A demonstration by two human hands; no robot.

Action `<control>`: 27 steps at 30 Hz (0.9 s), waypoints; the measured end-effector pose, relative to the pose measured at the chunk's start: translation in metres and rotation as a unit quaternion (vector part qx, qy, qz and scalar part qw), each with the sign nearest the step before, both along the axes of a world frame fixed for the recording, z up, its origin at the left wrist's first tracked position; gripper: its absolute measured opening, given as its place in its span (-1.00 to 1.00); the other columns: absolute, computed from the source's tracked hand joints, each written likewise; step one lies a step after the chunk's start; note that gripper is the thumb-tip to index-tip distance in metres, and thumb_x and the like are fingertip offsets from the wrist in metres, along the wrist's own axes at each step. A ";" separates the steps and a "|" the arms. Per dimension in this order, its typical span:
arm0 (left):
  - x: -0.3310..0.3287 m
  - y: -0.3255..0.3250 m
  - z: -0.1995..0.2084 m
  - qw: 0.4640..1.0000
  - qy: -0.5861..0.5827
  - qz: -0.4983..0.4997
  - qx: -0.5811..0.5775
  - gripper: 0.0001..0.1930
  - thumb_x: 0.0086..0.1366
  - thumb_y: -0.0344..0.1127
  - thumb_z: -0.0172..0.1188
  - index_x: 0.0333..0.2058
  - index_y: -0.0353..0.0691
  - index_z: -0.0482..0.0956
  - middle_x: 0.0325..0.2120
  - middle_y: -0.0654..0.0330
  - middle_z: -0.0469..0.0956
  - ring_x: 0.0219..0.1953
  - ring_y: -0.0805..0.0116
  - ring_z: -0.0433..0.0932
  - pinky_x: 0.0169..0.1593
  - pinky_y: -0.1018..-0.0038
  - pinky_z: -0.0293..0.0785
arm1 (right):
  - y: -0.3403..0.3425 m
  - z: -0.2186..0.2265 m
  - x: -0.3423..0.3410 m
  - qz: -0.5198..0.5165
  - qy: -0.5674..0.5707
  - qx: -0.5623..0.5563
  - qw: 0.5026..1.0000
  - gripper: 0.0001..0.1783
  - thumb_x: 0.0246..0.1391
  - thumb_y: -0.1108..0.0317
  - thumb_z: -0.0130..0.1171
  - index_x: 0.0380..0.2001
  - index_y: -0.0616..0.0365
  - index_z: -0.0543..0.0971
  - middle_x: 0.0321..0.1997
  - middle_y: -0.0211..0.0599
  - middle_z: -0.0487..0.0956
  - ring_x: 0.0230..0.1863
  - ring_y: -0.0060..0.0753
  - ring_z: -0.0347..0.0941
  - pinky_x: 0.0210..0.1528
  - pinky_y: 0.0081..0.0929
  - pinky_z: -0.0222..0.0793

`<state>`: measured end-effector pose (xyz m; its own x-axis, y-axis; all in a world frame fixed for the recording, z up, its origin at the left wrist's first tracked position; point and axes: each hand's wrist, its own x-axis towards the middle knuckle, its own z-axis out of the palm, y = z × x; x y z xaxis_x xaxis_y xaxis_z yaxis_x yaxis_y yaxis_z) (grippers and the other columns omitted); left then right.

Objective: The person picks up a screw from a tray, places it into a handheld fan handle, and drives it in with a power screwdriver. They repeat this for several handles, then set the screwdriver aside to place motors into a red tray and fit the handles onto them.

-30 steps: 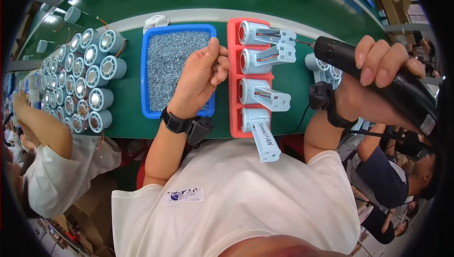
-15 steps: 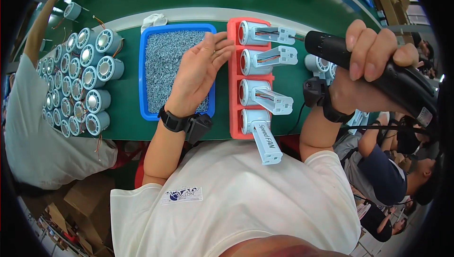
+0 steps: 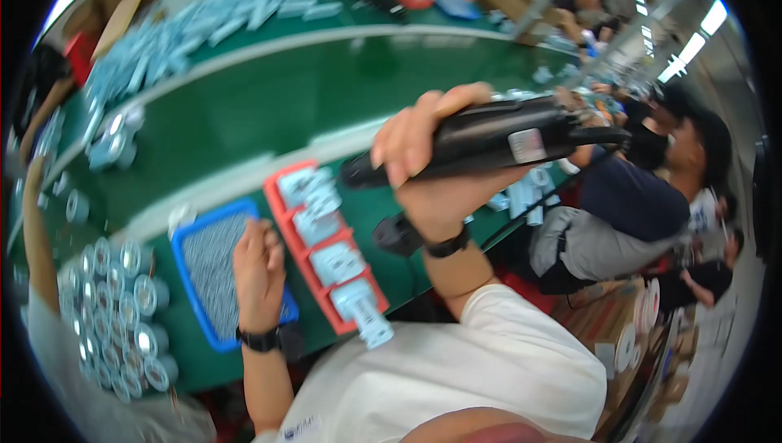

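Observation:
My right hand [image 3: 436, 158] is wrapped around a black electric screwdriver [image 3: 497, 138], raised above the bench and right of the red fixture [image 3: 303, 256]. The tool's nose points left, toward the fixture's far end; its bit is too blurred to make out. Several pale-blue fan handles with round motor housings [image 3: 338, 262] lie in the fixture's slots. My left hand [image 3: 259, 264] hovers over the right side of a blue tray [image 3: 198, 300] of small metal screws [image 3: 213, 268], its fingers curled inward. Whatever they may hold is hidden by blur.
Many pale-blue round motor housings [image 3: 129, 309] stand in rows at the left, beside another person's arm [image 3: 37, 231]. Pale-blue plastic parts [image 3: 204, 19] are heaped across the green bench [image 3: 326, 76]. A co-worker [image 3: 627, 190] sits at the right. A cable hangs from the screwdriver.
The view has swung to the right and up, smearing the picture. The screwdriver has come away from the farthest fan handle. My left fingers, stretched toward the fixture before, are now curled.

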<state>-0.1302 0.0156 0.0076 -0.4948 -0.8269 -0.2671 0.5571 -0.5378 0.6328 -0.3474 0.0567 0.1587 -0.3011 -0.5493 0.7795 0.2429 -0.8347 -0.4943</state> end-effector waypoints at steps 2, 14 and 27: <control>-0.007 -0.001 0.002 1.000 0.020 -0.003 -0.006 -0.77 0.46 -0.23 0.01 -0.27 -0.30 0.46 -0.55 0.40 0.37 -0.59 0.69 0.28 -0.57 0.77 0.22 | 0.008 0.004 -0.005 0.051 -0.061 -0.014 0.997 -0.09 0.04 -0.60 -0.36 -0.22 0.11 0.42 -0.69 -0.34 0.36 -0.76 -0.38 0.28 -0.58 -0.32 0.30; -0.041 -0.015 -0.007 1.000 0.014 0.010 -0.017 -0.84 0.35 -0.35 0.17 -0.24 -0.36 0.57 -0.39 0.18 0.61 -0.44 0.57 0.56 -0.37 0.76 0.55 | 0.007 -0.006 -0.024 0.098 -0.150 0.010 0.984 -0.09 0.06 -0.60 -0.43 -0.21 0.07 0.44 -0.70 -0.34 0.35 -0.78 -0.40 0.26 -0.59 -0.37 0.27; -0.010 -0.017 -0.036 0.985 0.078 -0.127 -0.089 -0.68 0.46 -0.25 -0.01 -0.01 -0.42 0.42 -0.28 0.22 0.56 -0.31 0.59 0.51 -0.20 0.76 0.52 | -0.004 -0.015 -0.026 0.152 -0.116 -0.018 0.981 -0.19 0.13 -0.47 -0.25 -0.18 0.13 0.47 -0.66 -0.40 0.35 -0.72 -0.43 0.30 -0.54 -0.35 0.31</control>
<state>-0.1402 -0.0018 -0.0279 -0.7157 -0.6976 -0.0336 0.5160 -0.5606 0.6477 -0.3734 0.0524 0.1432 -0.2985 -0.6141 0.7306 0.5859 -0.7222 -0.3676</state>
